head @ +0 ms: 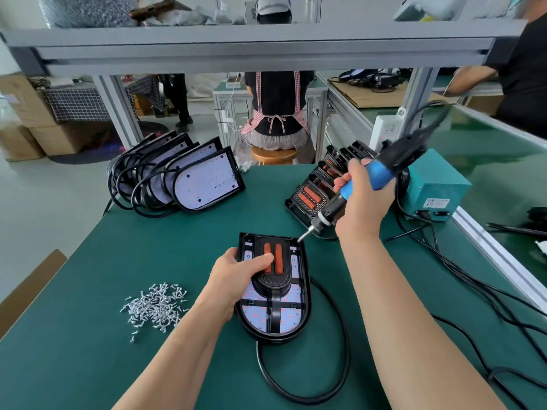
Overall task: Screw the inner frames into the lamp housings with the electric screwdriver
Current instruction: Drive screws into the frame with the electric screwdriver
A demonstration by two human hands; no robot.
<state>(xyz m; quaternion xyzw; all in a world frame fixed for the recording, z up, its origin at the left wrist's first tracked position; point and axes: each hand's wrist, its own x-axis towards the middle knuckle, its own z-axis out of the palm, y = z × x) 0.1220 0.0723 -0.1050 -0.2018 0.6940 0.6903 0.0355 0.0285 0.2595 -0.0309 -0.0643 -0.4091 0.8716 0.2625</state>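
Observation:
A black lamp housing (pixel 305 297) lies flat on the green mat in front of me, an inner frame (pixel 273 287) with two orange strips seated in it. My left hand (pixel 236 279) grips the housing's left edge, thumb pressing on the frame. My right hand (pixel 364 199) holds the blue electric screwdriver (pixel 376 176) tilted, its bit tip touching the housing's far right corner. A pile of silver screws (pixel 155 306) lies to the left.
Several housings without frames lean in a row at back left (pixel 207 176). Framed housings stack at back right (pixel 313 190) beside a teal power box (pixel 435 184). Black cables (pixel 473 279) trail on the right. A person sits on a stool (pixel 273 155) beyond the table.

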